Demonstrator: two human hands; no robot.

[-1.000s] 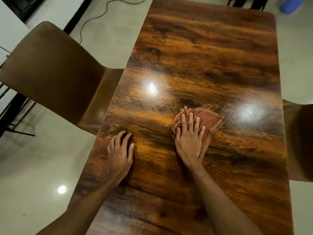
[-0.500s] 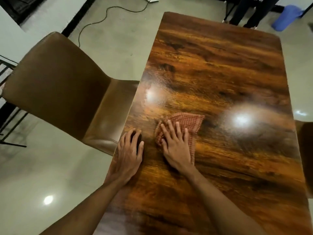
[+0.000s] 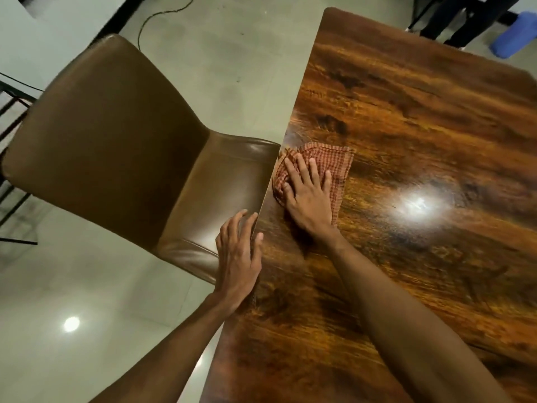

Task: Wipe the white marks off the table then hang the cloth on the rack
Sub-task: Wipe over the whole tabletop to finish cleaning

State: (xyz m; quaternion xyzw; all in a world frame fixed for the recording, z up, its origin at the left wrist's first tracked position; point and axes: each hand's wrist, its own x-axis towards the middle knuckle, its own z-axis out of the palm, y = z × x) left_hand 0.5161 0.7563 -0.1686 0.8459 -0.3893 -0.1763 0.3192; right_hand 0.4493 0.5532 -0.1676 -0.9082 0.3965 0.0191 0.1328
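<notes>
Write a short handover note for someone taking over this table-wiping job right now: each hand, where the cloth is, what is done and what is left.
Hands: the left hand is open and rests on the table's left edge, with its fingers reaching past the edge over the chair. The right hand is flat and presses the cloth.
Things: the cloth lies bunched on the table, right at its left edge.
Done: wiping is under way. No white marks can be made out; the bright patches look like lamp glare.
Left: check the surface for marks, then hang the cloth on the rack, which is not in view.
</notes>
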